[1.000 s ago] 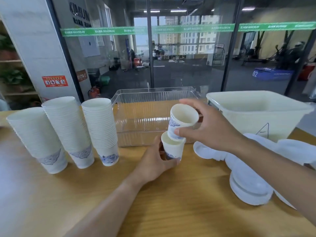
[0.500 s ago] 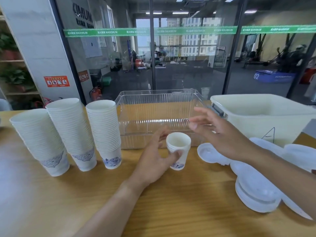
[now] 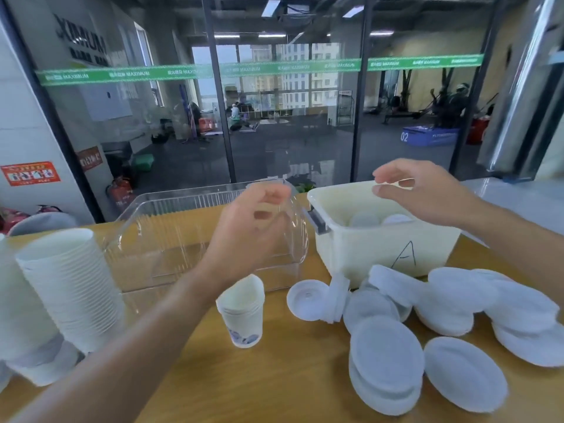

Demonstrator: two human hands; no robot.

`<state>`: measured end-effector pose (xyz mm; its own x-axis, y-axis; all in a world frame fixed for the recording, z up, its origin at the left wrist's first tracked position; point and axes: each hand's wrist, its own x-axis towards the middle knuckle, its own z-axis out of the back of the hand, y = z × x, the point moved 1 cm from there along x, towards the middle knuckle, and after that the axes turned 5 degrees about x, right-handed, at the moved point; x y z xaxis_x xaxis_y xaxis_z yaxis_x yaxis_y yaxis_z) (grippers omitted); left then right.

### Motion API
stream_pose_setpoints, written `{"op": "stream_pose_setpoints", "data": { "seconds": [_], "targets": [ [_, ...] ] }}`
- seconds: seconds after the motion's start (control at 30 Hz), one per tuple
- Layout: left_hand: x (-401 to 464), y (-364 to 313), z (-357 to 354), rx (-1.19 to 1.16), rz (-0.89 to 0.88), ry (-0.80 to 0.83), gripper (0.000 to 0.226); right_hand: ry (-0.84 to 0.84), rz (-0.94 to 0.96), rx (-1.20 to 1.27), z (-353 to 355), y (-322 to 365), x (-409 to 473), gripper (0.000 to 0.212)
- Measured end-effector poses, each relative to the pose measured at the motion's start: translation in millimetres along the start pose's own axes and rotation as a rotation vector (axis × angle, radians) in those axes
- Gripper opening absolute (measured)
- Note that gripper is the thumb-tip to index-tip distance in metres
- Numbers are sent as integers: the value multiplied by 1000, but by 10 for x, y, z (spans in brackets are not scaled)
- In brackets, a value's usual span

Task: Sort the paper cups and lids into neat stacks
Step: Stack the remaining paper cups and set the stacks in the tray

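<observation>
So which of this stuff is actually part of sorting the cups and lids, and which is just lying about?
Part of the job:
short cup stack
tall cup stacks
loose lids
white bin, with more pieces inside

Lying about:
clear tray
fire extinguisher
red wall sign

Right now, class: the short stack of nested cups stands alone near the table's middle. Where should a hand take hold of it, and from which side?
Grip the short cup stack around its lower wall, near the blue print, thumb opposite fingers. Come from the front-left, where the left hand hovers empty: the clear tray stands close behind and the loose lids crowd the right. The stack leans slightly, so a low hold probably keeps it together.
</observation>
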<state>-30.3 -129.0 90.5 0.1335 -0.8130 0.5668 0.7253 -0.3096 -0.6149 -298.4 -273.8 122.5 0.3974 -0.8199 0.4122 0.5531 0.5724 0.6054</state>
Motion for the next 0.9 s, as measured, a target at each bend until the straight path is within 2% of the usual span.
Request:
{"op": "stream_pose_setpoints", "data": {
  "seconds": [0.07, 0.17, 0.33, 0.43, 0.5, 0.63, 0.73, 0.9],
  "targets": [
    [312, -142, -151, 38, -32, 89, 25, 76, -61, -74, 95, -150, 136, 24],
    [753, -239, -429, 146, -103, 276, 21, 299, -122, -159, 143, -307, 296, 23],
    [1250, -250, -898, 316, -164, 637, 37, 725, -201, -369, 72, -487, 434, 27],
    [1383, -232, -1154, 422, -123, 908, 47, 820, -243, -315, 50, -542, 475, 30],
    [1422, -218, -1315, 471, -126, 1018, 48, 860, -273, -299, 53, -559, 522, 33],
    [1445, -233, -1554, 534, -179, 1090, 48, 974, -354, -315, 50, -600, 594, 36],
    [1435, -252, -1664, 568, -225, 1060, 45, 982, -340, -247, 21, -656, 633, 35],
    [1384, -248, -1706, 544, -253, 890, 49, 717, -234, -35, 72, -632, 585, 37]
  ]
}}
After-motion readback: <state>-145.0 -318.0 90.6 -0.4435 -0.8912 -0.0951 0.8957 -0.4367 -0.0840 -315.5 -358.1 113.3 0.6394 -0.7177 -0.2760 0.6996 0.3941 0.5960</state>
